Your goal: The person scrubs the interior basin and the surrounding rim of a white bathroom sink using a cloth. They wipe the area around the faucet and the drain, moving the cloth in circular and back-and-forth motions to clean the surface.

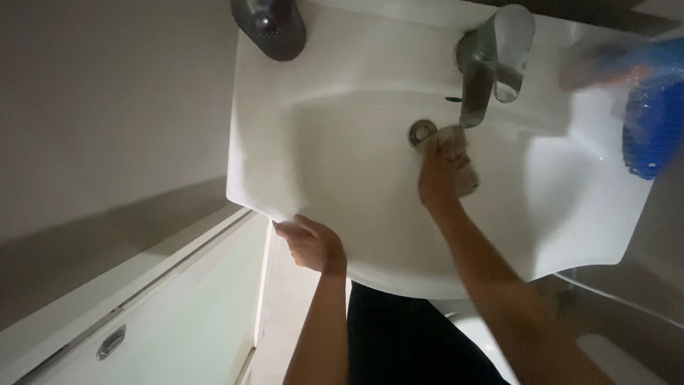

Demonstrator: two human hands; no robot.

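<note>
The scene is dim, with a grey, underexposed cast. The brightest area is the white sink [299, 157], which catches soft light on its far rim and basin, without hard glare. The chrome tap [491, 64] shows faint, smeared highlights. Motion blur softens the right hand [443, 171] and the cloth [463, 160] it grips, and the blue object [652, 107] at the far right is a streaked smudge. The left hand [310, 242] is sharper. The near corners fall into murky shadow, and the whole view sits tilted.

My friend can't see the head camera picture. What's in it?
A right hand rubs a cloth inside a white sink, near the drain under a metal faucet. The left hand grips the sink's front edge.
</note>
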